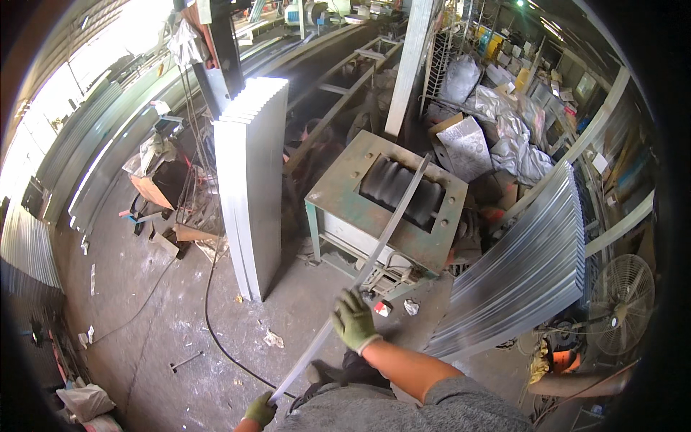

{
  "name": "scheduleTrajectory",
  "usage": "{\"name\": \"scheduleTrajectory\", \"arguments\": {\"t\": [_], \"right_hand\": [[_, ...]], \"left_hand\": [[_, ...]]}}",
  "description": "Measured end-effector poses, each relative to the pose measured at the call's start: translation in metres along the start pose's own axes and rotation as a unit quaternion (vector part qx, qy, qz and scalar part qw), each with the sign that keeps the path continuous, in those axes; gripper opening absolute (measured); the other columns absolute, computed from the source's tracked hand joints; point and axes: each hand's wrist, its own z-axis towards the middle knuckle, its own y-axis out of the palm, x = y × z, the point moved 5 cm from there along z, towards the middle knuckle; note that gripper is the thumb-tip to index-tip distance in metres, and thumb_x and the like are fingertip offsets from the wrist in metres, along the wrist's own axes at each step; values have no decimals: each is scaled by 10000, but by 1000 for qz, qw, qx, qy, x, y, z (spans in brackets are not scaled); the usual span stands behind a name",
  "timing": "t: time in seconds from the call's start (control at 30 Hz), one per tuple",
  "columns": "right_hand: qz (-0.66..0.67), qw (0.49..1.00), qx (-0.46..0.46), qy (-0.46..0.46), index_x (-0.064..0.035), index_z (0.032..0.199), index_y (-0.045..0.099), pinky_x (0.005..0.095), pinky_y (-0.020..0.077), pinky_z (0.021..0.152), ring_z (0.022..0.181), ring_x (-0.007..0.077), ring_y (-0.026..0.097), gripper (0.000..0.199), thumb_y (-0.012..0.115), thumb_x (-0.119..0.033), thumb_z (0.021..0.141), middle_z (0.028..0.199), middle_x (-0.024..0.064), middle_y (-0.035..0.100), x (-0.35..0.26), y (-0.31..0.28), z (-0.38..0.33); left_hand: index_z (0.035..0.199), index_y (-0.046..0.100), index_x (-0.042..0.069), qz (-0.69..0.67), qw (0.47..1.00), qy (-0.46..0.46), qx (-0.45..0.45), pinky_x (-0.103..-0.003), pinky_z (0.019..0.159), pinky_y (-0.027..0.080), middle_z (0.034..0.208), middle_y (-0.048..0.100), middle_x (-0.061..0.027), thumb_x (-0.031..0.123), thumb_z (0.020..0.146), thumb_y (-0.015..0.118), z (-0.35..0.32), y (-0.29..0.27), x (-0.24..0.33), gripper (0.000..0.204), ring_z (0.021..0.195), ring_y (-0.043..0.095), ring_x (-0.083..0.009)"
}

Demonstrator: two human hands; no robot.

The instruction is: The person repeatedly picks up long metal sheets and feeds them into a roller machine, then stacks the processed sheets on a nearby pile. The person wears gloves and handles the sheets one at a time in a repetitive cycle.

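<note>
A long, narrow metal strip [389,230] runs slantwise from my body up to a machine. My left hand [260,410], in a green glove, is closed round its near end at the bottom. Farther along, my gloved right hand [354,320] lies over the strip with its fingers stretched out and apart; whether the palm presses on the metal is hidden. The strip's far end rests across the top of the worn green machine [342,173], over the dark ridged rollers [403,189] in its opening.
Tall bent metal sheets [252,187] stand in a stack left of the machine. Corrugated curved sheets [525,266] lean at the right, near a standing fan [622,306]. A black cable [209,317] crosses the floor, with a metal rod [187,361] and scraps about. Cartons [152,189] lie left.
</note>
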Motion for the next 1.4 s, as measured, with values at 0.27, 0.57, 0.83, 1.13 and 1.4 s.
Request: {"name": "scheduleTrajectory", "arguments": {"t": [0.27,0.57,0.83,1.13,1.4], "right_hand": [[-119,983,127,57,-36,1161,734,546,405,1230,1487,462,489,261,635,-243,1036,1480,189,648,155,-44,155],[-205,968,120,78,-85,1091,759,526,390,1242,1445,373,558,259,611,-291,1038,1394,111,707,244,-49,224],[-194,975,101,32,-101,986,731,533,420,1214,1379,399,590,146,674,-235,967,1215,113,743,261,-61,231],[-211,976,33,32,-95,1034,741,515,357,1268,1443,399,533,162,667,-215,955,1245,102,727,183,-27,169],[-175,983,32,53,-42,1094,694,570,325,1274,1486,401,444,263,699,-225,904,1297,128,651,101,20,97]], "left_hand": [[1246,764,45,-268,960,78,23,-356,837,583,1042,807,-112,360,965,848,109,-82,224,431,946,736,-166],[1232,760,40,-98,994,10,-39,-509,948,559,1160,771,-282,655,1026,646,182,-133,346,658,1134,730,-471],[1207,765,57,-108,994,-19,2,-551,962,547,1140,767,-291,670,1058,565,185,-115,364,661,1140,707,-506],[1067,772,57,-150,988,3,48,-541,841,567,995,773,-260,618,1082,582,140,-81,264,592,993,740,-483],[1062,764,73,-141,989,-9,47,-557,841,558,992,765,-267,614,1083,577,88,-49,157,573,1000,730,-500]]}}
